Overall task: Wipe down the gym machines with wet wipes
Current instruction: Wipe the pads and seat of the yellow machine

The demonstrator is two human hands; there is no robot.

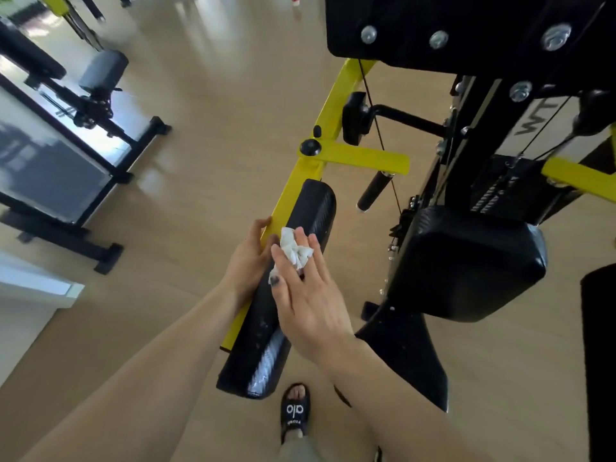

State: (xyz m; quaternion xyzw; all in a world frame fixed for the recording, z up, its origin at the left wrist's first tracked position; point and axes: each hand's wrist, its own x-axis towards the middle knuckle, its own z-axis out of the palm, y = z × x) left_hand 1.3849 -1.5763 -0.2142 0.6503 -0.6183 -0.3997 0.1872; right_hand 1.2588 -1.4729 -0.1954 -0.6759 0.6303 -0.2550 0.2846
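Note:
A long black arm pad [310, 208] is fixed to a yellow bar [290, 191] of the gym machine, running from the lower middle up to the centre. My right hand [306, 295] lies on the pad and pinches a crumpled white wet wipe [295, 250] between its fingers, pressing it against the pad's upper half. My left hand [250, 258] grips the yellow bar and the pad's left edge beside the wipe. The lower end of the pad shines wet.
A black seat pad [466, 261] and the machine's black frame with bolts [466, 28] stand at the right, with cables and a short black handle [373, 191]. Another black machine [66, 135] is at the left on the wooden floor. My sandalled foot [295, 411] is below.

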